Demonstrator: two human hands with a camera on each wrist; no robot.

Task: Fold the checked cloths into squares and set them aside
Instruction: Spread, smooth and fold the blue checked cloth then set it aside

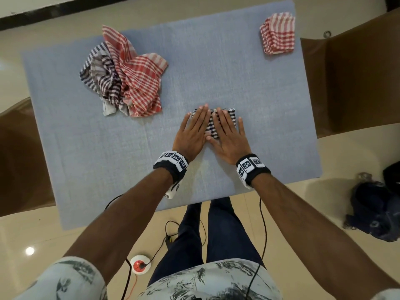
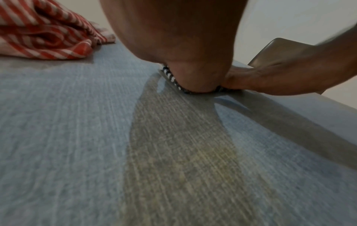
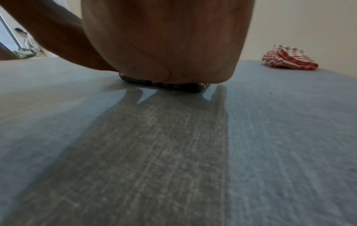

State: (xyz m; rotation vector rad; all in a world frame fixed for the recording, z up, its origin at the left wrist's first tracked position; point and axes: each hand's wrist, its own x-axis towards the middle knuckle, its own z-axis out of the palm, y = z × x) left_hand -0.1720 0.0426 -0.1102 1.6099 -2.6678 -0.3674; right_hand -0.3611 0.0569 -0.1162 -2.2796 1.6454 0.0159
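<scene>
A folded dark blue and white checked cloth (image 1: 211, 126) lies on the blue-grey table (image 1: 249, 87). Both hands press flat on it with straight fingers, side by side: my left hand (image 1: 194, 131) on its left part, my right hand (image 1: 227, 135) on its right part. In the left wrist view only the cloth's edge (image 2: 171, 77) shows under the palm; in the right wrist view a thin strip of the cloth (image 3: 162, 84) shows under the palm. A folded red checked cloth (image 1: 278, 33) sits at the far right corner, seen also as a red bundle (image 3: 287, 60).
A crumpled pile of red checked (image 1: 138, 79) and dark striped cloths (image 1: 101, 76) lies at the far left of the table, its red cloth (image 2: 44, 33) near the left hand. Brown chairs (image 1: 350, 79) flank the table. Cables and a socket (image 1: 140, 264) lie on the floor.
</scene>
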